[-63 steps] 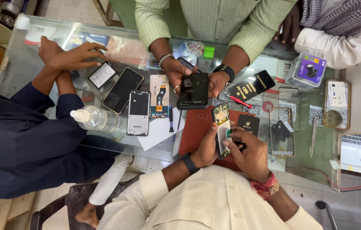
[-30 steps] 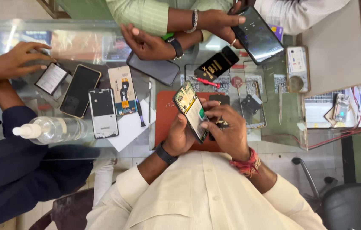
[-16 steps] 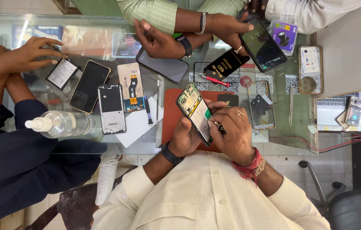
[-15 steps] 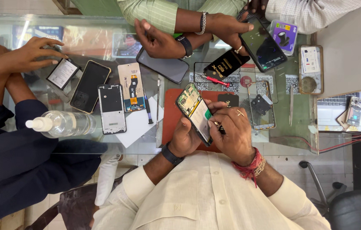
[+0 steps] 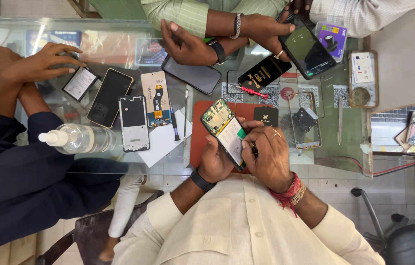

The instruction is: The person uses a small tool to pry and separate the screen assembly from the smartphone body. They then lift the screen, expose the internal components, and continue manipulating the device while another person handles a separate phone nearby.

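Your left hand grips the opened phone over the red mat, circuit board toward 11 o'clock. Your right hand pinches a dark tool at its 3 o'clock edge. Brace that wrist; work lightly.

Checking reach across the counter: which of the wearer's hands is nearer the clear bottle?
Left. The left hand cups the opened phone, with the bottle off to its left. The right hand is on the phone's far side, farther away.

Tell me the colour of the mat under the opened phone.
Dark red mat, clearest in the head view.
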